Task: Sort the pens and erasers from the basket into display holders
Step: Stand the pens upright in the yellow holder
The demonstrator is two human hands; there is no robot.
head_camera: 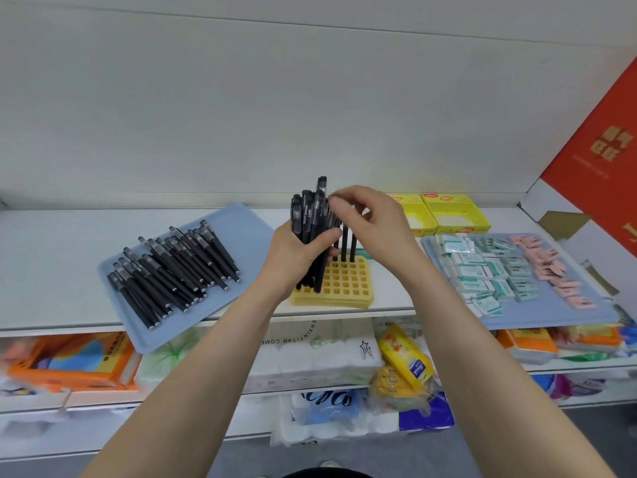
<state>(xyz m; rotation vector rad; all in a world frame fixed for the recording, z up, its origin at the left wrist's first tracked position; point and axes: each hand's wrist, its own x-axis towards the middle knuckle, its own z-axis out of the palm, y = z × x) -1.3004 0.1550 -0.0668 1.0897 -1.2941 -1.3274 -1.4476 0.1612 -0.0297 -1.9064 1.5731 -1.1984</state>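
Left hand (296, 258) grips pen bundle (309, 215), screening holder (346, 286); eraser tray (544, 312) right.

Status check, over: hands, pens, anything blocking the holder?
Left hand grips pen bundle over yellow holder. Right hand pinches one pen. Three pens slotted, back row. Right-side slots free.

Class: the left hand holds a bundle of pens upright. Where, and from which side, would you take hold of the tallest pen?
Pinch the tallest pen by its cap end, coming from above. That end stands clear above the rest of the bundle, whose barrels the left hand wraps lower down. The right hand is near those tops.
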